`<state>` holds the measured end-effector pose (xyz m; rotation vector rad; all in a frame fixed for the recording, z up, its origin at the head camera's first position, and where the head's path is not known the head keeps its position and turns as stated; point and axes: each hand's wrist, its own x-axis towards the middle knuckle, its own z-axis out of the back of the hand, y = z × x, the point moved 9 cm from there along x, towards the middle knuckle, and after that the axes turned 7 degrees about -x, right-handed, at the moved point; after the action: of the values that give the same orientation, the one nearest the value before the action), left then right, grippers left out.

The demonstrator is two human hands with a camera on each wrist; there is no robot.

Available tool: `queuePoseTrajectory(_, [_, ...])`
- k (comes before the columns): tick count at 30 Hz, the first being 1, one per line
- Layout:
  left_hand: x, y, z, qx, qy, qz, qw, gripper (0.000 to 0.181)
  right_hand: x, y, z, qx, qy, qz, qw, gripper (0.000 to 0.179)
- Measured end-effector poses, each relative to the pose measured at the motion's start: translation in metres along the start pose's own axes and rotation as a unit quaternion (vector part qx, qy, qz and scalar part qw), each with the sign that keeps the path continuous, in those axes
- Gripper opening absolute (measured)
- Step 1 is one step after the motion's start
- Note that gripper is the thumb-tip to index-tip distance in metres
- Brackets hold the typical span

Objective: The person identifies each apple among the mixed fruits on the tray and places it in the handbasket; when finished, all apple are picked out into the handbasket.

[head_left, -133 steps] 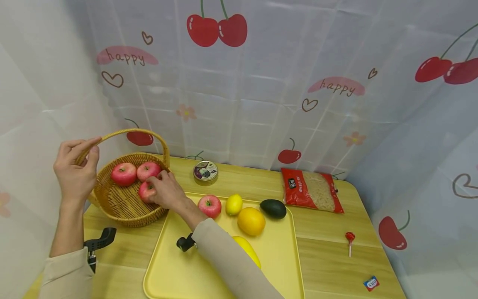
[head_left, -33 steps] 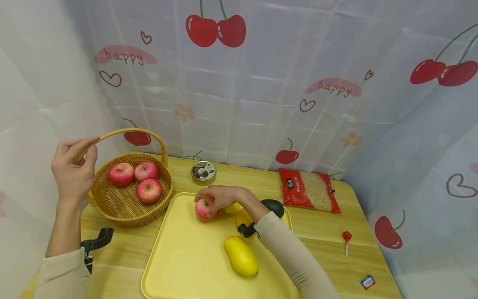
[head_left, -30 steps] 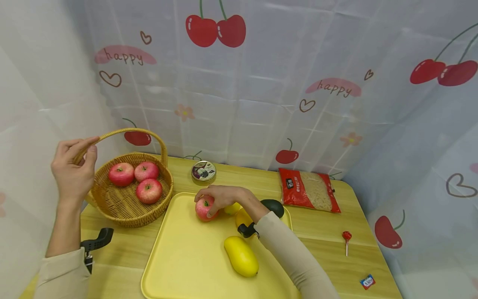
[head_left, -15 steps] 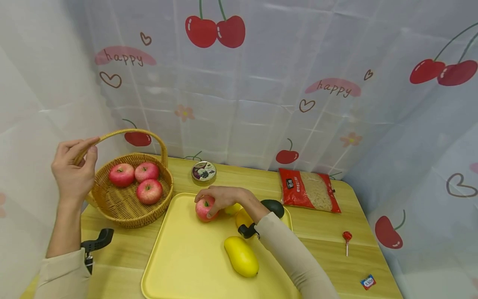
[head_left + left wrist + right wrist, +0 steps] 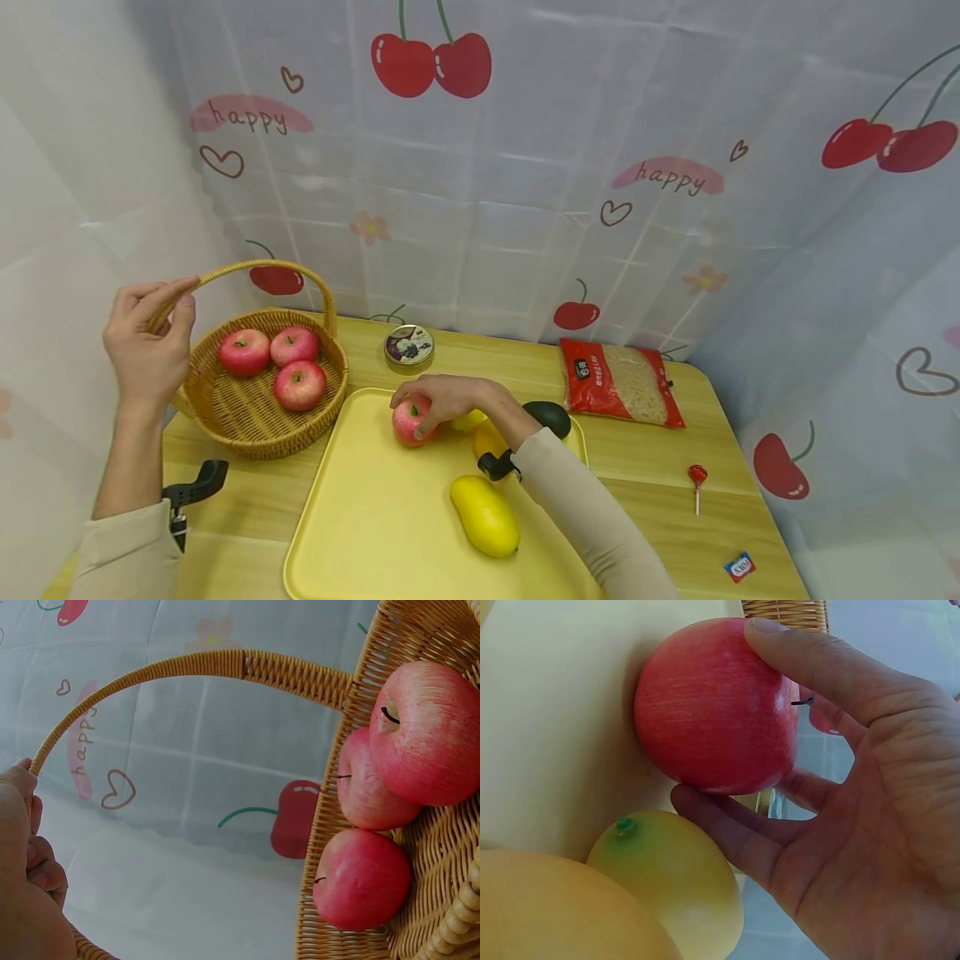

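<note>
My left hand (image 5: 150, 342) grips the arched handle (image 5: 258, 265) of a wicker basket (image 5: 262, 446) at the table's left. Three red apples (image 5: 361, 879) lie in the basket, grouped toward its back and right side. On the yellow tray (image 5: 360, 517), my right hand (image 5: 450, 397) holds another red apple (image 5: 712, 712), thumb on one side and fingers round the other. Close beside that apple is a lemon (image 5: 675, 877), partly covered by the hand in the head view. A larger orange-yellow fruit (image 5: 547, 915) sits by the lemon, mostly behind the right wrist from above.
A yellow mango (image 5: 485, 517) and a dark green avocado (image 5: 547, 417) are also on the tray. Behind it stands a round tin (image 5: 408, 346). A red food packet (image 5: 622, 382), a lollipop (image 5: 697, 477) and a small wrapped candy (image 5: 740, 567) lie on the right. A printed curtain (image 5: 480, 183) encloses the table.
My right hand let go of the third apple in the basket and moved right to the apple on the tray. Over the last second it stays there. My left hand keeps the handle throughout.
</note>
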<state>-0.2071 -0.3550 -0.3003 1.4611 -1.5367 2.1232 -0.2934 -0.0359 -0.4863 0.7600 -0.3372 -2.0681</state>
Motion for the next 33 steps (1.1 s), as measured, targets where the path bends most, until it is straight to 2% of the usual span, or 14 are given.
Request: queuePoseTrajectory(33, [-0.0005, -0.0005, -0.0001, -0.002, 0.0, -0.004, 1.0, 0.021, 0.0046, 0.0025, -0.0045, -0.026, -0.039, 0.006, 0.9989, 0.053])
